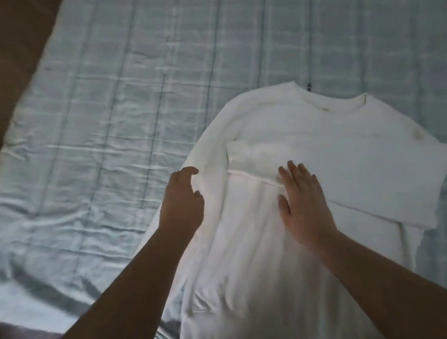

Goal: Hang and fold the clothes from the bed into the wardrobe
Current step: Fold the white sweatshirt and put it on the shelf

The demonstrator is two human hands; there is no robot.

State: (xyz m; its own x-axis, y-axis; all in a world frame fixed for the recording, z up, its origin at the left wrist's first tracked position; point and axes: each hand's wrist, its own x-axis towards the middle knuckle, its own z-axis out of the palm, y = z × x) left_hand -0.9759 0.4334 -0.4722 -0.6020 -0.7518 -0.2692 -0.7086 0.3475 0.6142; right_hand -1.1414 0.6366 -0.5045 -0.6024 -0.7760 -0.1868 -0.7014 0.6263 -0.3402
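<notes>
one white shirt point(266, 247) lengthwise, collar away, left hand point(181, 201) grip clutching its edge, right hand point(303, 202) flat, released

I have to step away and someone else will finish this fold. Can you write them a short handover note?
Left hand: curled at the white sweatshirt's left edge; grip unclear.
Right hand: open, flat, pressing the chest.
Sweatshirt lies neck away on the blue bedspread.
Done: one sleeve folded across the chest.
Left: fold the left side in, fold up, put away. Wardrobe not in view.
</notes>
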